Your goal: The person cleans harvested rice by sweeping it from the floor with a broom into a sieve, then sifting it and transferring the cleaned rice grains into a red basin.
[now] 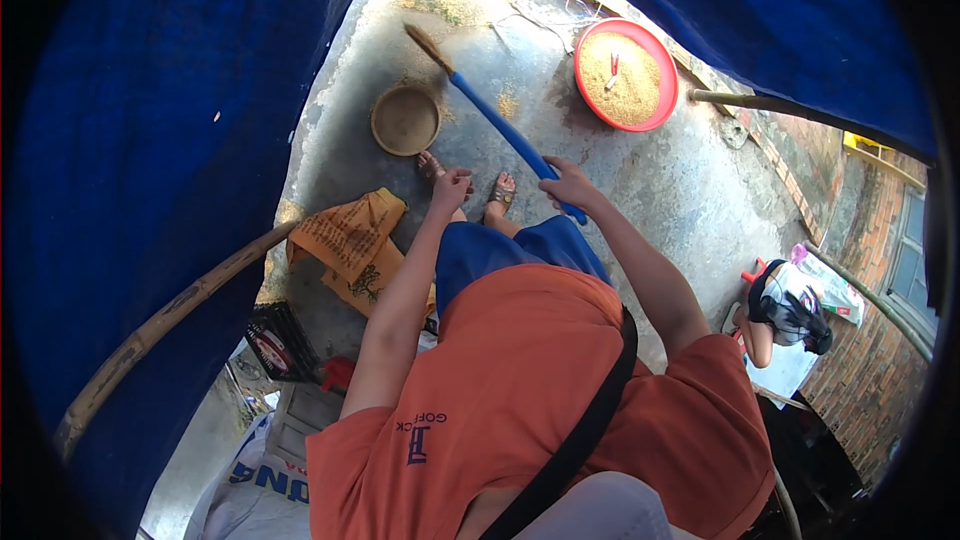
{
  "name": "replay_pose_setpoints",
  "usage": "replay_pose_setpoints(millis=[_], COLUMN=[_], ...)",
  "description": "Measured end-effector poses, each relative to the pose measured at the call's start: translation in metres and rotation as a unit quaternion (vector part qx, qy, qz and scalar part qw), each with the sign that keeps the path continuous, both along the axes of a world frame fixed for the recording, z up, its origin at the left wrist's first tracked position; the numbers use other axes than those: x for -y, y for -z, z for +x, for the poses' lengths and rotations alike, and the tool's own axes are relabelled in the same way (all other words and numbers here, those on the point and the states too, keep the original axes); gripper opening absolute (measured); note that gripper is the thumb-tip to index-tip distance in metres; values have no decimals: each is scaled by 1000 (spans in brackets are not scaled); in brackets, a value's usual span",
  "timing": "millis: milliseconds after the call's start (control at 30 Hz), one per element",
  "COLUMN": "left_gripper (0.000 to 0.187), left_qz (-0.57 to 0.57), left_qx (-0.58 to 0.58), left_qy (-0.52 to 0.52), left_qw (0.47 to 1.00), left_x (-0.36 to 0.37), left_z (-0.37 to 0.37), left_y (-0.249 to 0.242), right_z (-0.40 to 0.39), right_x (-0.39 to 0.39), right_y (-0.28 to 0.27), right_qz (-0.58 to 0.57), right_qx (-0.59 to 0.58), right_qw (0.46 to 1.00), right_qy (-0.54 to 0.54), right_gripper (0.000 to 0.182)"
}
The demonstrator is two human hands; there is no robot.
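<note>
My right hand is wrapped round the lower end of a long blue handle. The handle slants up and left to a brown, brush-like tip above the concrete floor. My left hand is in front of my left thigh, its fingers drawn together; whether anything small is between them cannot be made out. A round, shallow tan sieve or basket lies on the floor just ahead of my left foot. Farther off to the right sits a red basin filled with golden grain, a small red-and-white object on top.
Yellow-orange printed cloth or sacks lie to my left, near a dark crate and a white sack. Blue tarps hang on both sides, with wooden poles. A person sits bent over at right. Scattered grain dots the floor.
</note>
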State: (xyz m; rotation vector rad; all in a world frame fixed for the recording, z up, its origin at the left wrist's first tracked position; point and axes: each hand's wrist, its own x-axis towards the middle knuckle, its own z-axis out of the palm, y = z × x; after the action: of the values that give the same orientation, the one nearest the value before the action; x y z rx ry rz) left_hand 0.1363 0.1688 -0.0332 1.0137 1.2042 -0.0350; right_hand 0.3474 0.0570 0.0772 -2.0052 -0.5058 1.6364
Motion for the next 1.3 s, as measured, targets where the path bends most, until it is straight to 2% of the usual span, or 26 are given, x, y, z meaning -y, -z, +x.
replay_pose_setpoints(millis=[100, 167, 200, 400, 467, 500, 533, 600, 700, 733, 800, 833, 900, 933, 1000, 1067, 1133, 1200, 1233, 1300], left_gripper=[21, 21, 21, 22, 26, 26, 28, 31, 31, 31, 23, 18, 16, 15, 17, 15, 15, 14, 14, 13], left_qz=[10, 35, 29, -11, -114, -116, -136, -163, -268, -268, -359, -378, -382, -387, -366, -429, -437, -439, -430, -417], left_qx=[-8, -14, 8, 45, 70, 74, 91, 108, 154, 154, 180, 152, 183, 209, 198, 275, 277, 284, 284, 287], left_qy=[5, -1, -3, 3, -68, -60, -66, -70, -124, -120, -269, -370, -363, -361, -367, -402, -413, -424, -418, -427], left_qw=[1000, 999, 1000, 999, 989, 989, 984, 978, 943, 944, 875, 835, 830, 822, 832, 760, 750, 740, 748, 749], left_x=[7, 11, 15, 20, 12, 6, 0, -1, -20, -25, -36, -44, -55, -56, -52, -49, -37, -25, -15, -4], left_z=[1, 5, 9, 26, 37, 43, 49, 56, 60, 59, 64, 68, 61, 58, 66, 72, 85, 106, 117, 134], left_y=[6, 7, 7, 1, -21, -30, -37, -38, -35, -34, -32, -33, -11, -5, 5, 13, 17, 17, 13, 9], right_z=[6, 4, 5, 9, -3, -11, -20, -36, -48, -52, -58, -58, -59, -59, -54, -38, -16, 8, 12, 24], right_x=[14, 12, 10, 15, 9, 4, -1, -5, -14, -10, -1, 0, -2, -4, -8, -10, -13, -21, -34, -32], right_y=[-22, -30, -35, -55, -62, -69, -71, -77, -96, -93, -86, -87, -89, -88, -86, -71, -47, -24, -38, -17], right_qz=[-21, -28, -23, -46, -36, -37, -36, 7, 9, 9, 139, 140, 72, 71, 40, 20, 7, -19, -31, -41], right_qx=[-2, -43, -47, -144, -114, -71, -66, 65, 86, 87, 217, 222, 172, 173, 216, 189, 158, 52, 72, 66], right_qw=[1000, 996, 997, 973, 983, 992, 991, 997, 993, 993, 951, 950, 964, 964, 941, 944, 942, 960, 961, 963], right_qy=[12, 76, 61, 175, 140, 99, 107, -46, -80, -76, -170, -168, -192, -190, -257, -269, -295, -276, -267, -259], right_gripper=[57, 58, 58, 56, 56, 57, 57, 60, 60, 60, 61, 61, 65, 65, 65, 64, 63, 64, 58, 56])
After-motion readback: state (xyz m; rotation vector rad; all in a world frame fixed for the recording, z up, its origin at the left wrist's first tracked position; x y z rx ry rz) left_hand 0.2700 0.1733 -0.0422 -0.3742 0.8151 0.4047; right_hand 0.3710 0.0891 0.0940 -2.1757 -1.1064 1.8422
